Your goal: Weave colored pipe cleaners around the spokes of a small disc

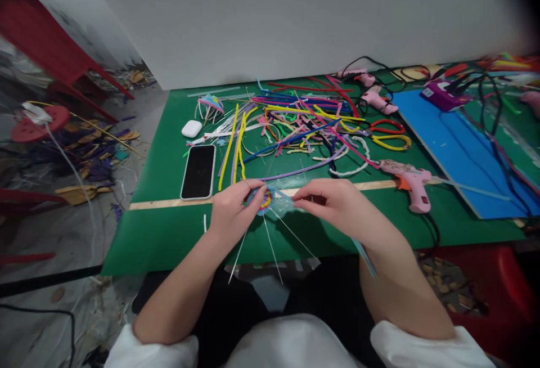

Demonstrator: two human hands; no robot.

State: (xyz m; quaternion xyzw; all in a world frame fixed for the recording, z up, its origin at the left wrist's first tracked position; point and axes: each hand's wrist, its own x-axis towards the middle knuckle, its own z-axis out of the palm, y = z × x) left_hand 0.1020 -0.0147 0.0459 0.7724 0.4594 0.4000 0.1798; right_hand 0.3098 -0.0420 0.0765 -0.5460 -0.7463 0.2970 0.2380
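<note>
My left hand (231,207) pinches a small round woven piece (262,198) of blue, yellow and red pipe cleaner, with thin white spokes (274,247) fanning down from it. My right hand (333,202) is closed on a light blue pipe cleaner (363,256) that runs from the woven piece down past my right wrist. Both hands hover just over the near part of the green table (169,233).
A heap of coloured pipe cleaners (304,126) covers the table's middle. A black phone (198,171) and a white earbud case (192,128) lie left. A pink glue gun (408,179) lies right, beside a blue board (459,154). More glue guns (373,97) sit behind. Red chairs (46,47) stand left.
</note>
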